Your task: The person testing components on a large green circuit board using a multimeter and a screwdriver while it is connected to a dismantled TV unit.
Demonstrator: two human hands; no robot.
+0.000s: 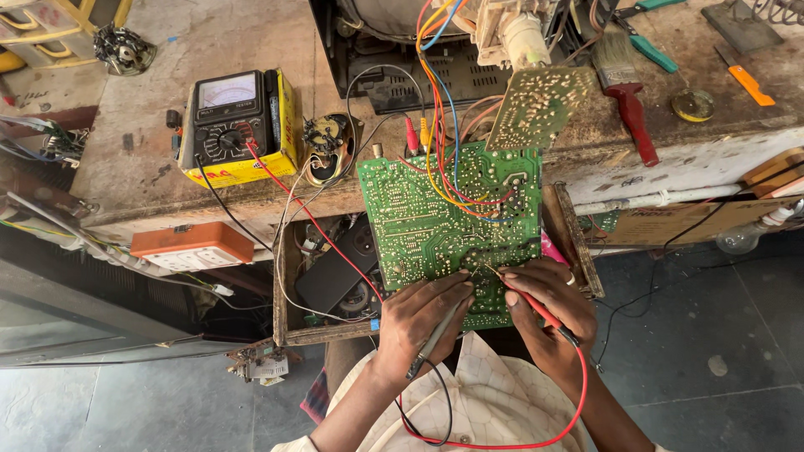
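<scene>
The left hand [423, 322] has its fingers curled closed around a dark, grey-tipped test probe [435, 335], held like a pen with the tip slanting up onto the solder side of a large green circuit board [435, 218]. The right hand [548, 310] pinches a red test probe [532, 303] in the same pen-like way, fingers shut on it, its tip touching the board just beside the other probe's tip, near the board's lower edge. The board stands tilted between the hands and the edge of the workbench [151, 167], over the person's lap. A red lead [536, 435] loops down from the right hand's probe across the pale patterned shirt and runs up past the board's left side to an analogue multimeter [230, 117] in a yellow case, which lies on the bench to the left. A bundle of coloured wires [440, 125] climbs from the board to a television chassis above, where a smaller green board [536, 105] hangs. To the right on the bench lie a red-handled brush [628, 100] and an orange-handled tool [748, 84]. An orange-topped socket box [191, 247] sits lower left.
</scene>
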